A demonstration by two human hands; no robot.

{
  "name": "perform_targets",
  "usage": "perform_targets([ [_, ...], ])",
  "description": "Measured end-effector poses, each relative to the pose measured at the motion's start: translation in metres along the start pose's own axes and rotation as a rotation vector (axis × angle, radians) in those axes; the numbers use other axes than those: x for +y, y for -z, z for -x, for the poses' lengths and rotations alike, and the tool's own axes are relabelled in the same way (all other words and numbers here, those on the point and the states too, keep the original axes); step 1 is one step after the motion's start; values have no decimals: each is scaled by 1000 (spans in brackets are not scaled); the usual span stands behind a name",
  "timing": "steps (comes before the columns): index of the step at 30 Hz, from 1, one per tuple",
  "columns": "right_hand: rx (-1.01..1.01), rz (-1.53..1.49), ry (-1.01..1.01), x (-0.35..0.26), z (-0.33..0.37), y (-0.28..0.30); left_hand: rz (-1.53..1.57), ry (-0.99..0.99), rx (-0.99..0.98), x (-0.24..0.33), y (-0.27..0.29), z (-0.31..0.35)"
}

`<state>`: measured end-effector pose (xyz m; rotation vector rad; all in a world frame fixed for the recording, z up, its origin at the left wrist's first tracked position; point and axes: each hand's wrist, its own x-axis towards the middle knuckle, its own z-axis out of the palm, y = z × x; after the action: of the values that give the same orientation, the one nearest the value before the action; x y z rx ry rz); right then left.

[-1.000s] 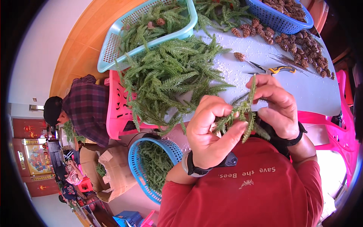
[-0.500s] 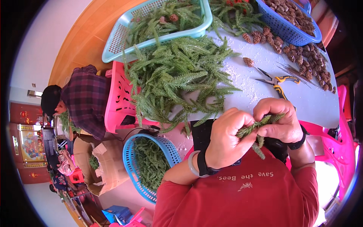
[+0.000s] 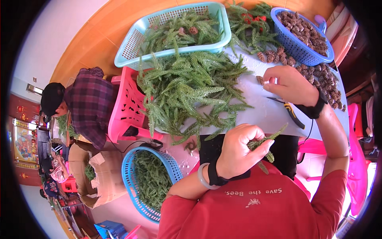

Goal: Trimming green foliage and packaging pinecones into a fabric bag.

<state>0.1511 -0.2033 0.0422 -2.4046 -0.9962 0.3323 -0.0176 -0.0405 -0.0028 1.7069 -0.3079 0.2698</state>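
My left hand (image 3: 238, 153) is closed on a short green artificial pine sprig (image 3: 266, 142), which pokes out between thumb and fingers above my red shirt. Over the table, my right hand (image 3: 292, 88) has thumb and fingertips pinched at a single brown pine cone (image 3: 260, 80); the exact grip is partly hidden by the fingers. Just below that hand lie pliers (image 3: 293, 115) with yellow and black handles, partly covered by it. A large heap of green pine sprigs (image 3: 187, 87) spreads over the table to the left of my hands.
Pine cones (image 3: 326, 83) lie along the table's right, below a blue basket (image 3: 303, 52) full of more. A turquoise basket (image 3: 139, 55) of sprigs stands far left. On the floor are a blue basket (image 3: 171, 163) and a cardboard box (image 3: 107, 175). Another person (image 3: 89, 103) sits left.
My right hand has left the sprig and reached up and away to the pine cone on the table. My left hand keeps the sprig in nearly the same place. The view has shifted slightly.
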Motion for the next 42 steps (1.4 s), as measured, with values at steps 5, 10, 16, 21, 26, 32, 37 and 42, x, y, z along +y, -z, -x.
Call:
perform_targets([
  [5,149,203,-19,73,-23,0,18,43,15,-4,-1,-3],
  [10,338,302,15,91,-39,-12,104,115,-4,-7,-1,0],
  [16,294,357,-85,68,-57,-19,48,91,-31,-10,-1,-4],
  [21,293,469,-154,74,-74,-23,36,73,-29,-8,2,-5],
  [26,489,128,26,74,-59,-15,21,11,53,-11,8,-7],
  [32,389,-649,-154,27,-16,14,171,91,130,-11,10,-7],
  [37,380,-1249,-56,-4,27,10,197,152,133,-8,8,-8],
  [42,256,-1383,-56,-23,52,-13,204,148,151,-4,8,-9],
])
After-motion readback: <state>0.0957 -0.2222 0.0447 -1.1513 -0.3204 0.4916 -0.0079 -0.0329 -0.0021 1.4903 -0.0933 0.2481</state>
